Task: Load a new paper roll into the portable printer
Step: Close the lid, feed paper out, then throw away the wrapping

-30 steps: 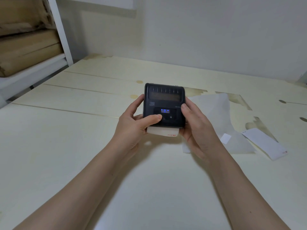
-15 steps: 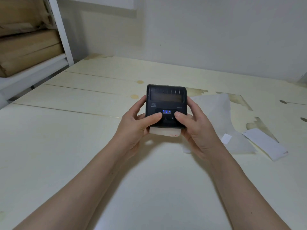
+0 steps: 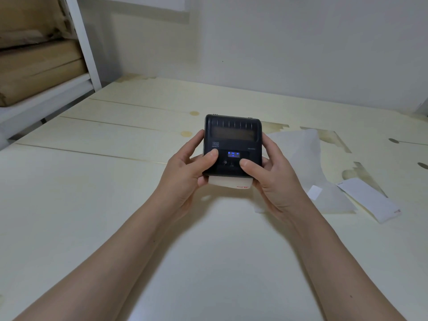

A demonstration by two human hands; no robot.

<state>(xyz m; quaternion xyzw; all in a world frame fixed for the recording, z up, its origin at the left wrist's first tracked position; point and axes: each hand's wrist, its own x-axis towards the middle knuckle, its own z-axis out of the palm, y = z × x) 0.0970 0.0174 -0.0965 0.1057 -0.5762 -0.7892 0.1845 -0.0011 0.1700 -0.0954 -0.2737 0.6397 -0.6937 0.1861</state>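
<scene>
Above the table (image 3: 92,205), printer (image 3: 232,137) between left hand (image 3: 185,174) and right hand (image 3: 275,179), thumbs on top

We now have our right hand's (image 3: 275,181) thumb (image 3: 249,163) on the printer's (image 3: 232,144) front panel beside the lit blue display (image 3: 233,154), where a second ago it gripped the right side; the printer sits slightly farther right.

A pale wooden table (image 3: 115,172) is seen across the frame; at right, a translucent sheet (image 3: 301,158) and a white paper strip (image 3: 368,202) are laid on it.
</scene>
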